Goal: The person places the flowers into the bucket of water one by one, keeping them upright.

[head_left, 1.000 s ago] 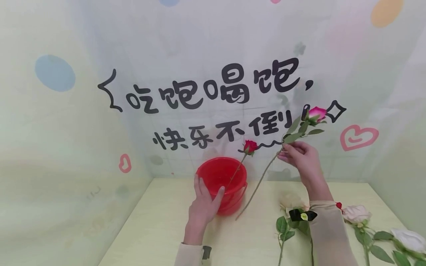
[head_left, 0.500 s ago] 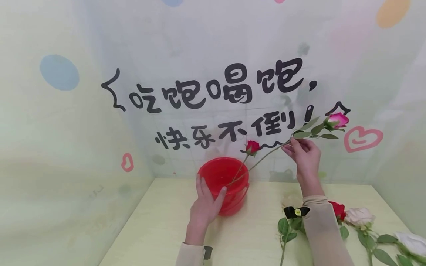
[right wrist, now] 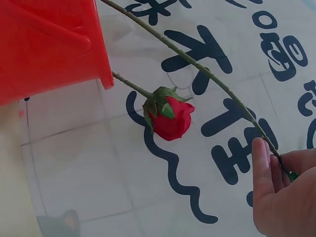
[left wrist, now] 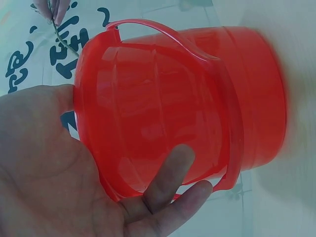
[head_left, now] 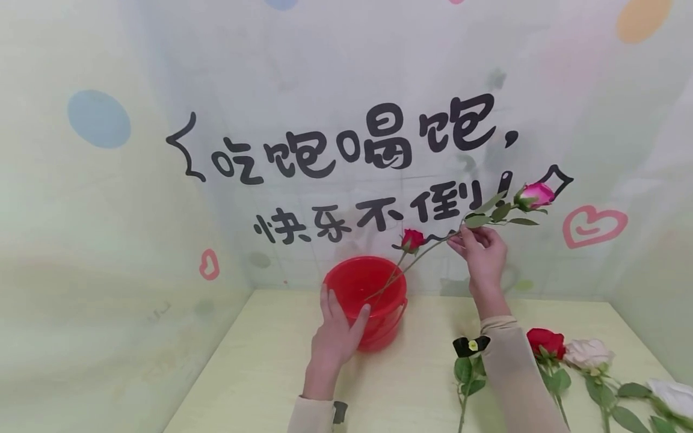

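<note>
Beige cloth is what I pick up first at the left: a sleeve [head_left: 311, 414], and beyond it the left hand [head_left: 332, 340], its fingers and thumb spread and fairly straight against the near side of a red bucket [head_left: 381, 329]. That bucket stands upright near the back edge of the desk [head_left: 276, 337], left of the edge's middle. From it a red rose [head_left: 414, 240] leans out to the right. Next I have the right hand [head_left: 484, 255], raised above the desk, thumb and fingers pinching the stem of a pink rose [head_left: 537, 195] just below its leaves; the stem's lower end reaches over the bucket's mouth, how deep I can't tell. Toward the desk's right edge I see another red rose [head_left: 547, 343], a pale pink rose [head_left: 589, 352] and a white rose [head_left: 674, 394], partly cut off.
</note>
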The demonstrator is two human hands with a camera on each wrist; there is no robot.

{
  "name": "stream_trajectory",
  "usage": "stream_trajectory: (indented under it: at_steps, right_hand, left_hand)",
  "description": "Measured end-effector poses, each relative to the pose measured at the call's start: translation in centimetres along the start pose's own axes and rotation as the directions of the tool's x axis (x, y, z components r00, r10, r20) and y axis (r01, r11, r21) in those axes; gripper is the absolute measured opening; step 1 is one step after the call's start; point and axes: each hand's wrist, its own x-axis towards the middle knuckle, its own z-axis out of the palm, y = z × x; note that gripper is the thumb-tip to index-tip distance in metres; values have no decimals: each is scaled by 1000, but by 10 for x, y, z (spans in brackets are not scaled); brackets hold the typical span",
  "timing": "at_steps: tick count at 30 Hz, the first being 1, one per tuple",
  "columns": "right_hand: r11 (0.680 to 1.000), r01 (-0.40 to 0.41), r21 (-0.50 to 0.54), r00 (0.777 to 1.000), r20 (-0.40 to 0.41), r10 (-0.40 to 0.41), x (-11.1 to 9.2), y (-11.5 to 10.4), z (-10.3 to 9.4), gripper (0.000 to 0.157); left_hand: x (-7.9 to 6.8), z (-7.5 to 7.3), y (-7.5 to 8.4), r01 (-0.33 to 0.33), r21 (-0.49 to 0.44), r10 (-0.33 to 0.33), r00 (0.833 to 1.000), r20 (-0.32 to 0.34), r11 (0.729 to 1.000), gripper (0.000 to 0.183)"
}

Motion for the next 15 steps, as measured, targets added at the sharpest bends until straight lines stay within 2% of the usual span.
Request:
stream_trajectory:
  at_steps: [8,15]
  right_hand:
    - [993,-12,-116,997,69,20,-8,24,13,25]
    - [984,-27,-174,991,122,49,-16,43,19,26]
  left_hand:
    - [-1,-1,1,-12,-3,12,1000,-7,1000,108]
    - [-3,-2,1,-11,0,11,1000,-2,1000,108]
